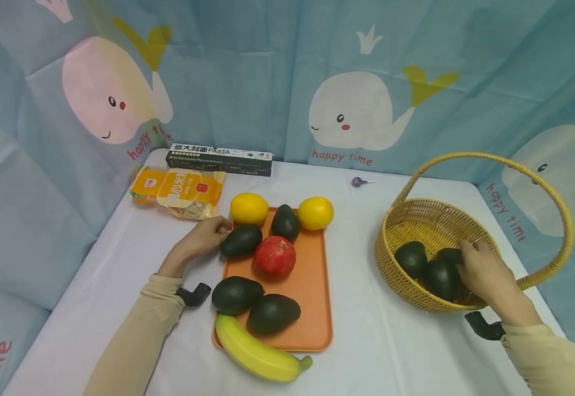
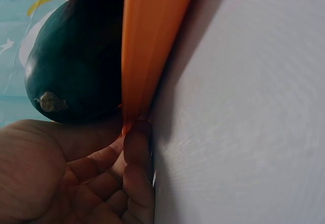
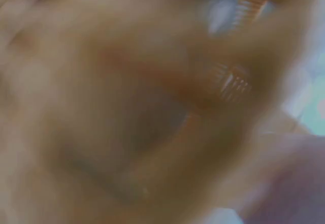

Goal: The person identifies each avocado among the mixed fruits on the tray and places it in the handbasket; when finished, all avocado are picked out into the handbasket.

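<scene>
My left hand (image 1: 207, 237) is at the left edge of an orange tray (image 1: 312, 297). In the left wrist view the thumb and curled fingers (image 2: 137, 142) pinch the tray's rim, right beside a dark green avocado (image 2: 76, 56). On the tray are a red pomegranate (image 1: 274, 257) and several avocados (image 1: 274, 313); a banana (image 1: 257, 352) lies across its front edge. My right hand (image 1: 485, 275) reaches into a wicker basket (image 1: 391, 264), its fingers against a partly hidden avocado (image 1: 449, 255). Two more avocados (image 1: 411, 259) lie beside it. Blur in the right wrist view hides the grip.
Two yellow lemons (image 1: 315, 213) sit at the tray's far corners. Behind the tray lie a yellow food packet (image 1: 183, 190) and a dark pasta box (image 1: 218, 160). A lollipop (image 1: 357, 181) lies at the back. The basket's tall handle (image 1: 567, 225) arches above my right hand.
</scene>
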Demonstrator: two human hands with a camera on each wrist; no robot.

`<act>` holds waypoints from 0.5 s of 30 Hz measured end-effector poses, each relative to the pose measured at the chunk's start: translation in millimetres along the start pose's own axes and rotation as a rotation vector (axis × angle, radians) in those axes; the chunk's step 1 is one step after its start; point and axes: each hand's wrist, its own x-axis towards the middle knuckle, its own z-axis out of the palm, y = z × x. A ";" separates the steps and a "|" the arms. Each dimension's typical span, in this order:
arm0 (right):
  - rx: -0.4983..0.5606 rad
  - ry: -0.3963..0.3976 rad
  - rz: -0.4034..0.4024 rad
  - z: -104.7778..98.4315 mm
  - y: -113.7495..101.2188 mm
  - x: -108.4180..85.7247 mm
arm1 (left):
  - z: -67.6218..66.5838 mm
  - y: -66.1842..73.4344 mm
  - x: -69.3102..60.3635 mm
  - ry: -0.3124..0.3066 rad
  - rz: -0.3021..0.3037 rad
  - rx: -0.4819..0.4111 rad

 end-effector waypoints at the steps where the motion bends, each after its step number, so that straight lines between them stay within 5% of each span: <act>1: 0.001 0.040 -0.013 -2.5 -6.7 -1.8 | -0.7 0.3 -0.2 -0.001 0.002 0.001; 5: 0.060 0.285 -0.153 -7.8 -50.5 -7.2 | -3.5 1.0 -1.0 0.005 0.008 0.009; 9: 0.173 0.502 -0.392 2.2 -111.5 -11.3 | -4.8 0.3 -1.2 0.014 0.019 0.018; 12: 0.234 0.528 -0.554 15.0 -158.1 -17.5 | -3.9 0.6 -1.3 0.010 0.021 0.004; 15: 0.261 0.461 -0.697 26.3 -197.8 -25.8 | -2.3 0.8 -1.9 0.000 0.015 -0.010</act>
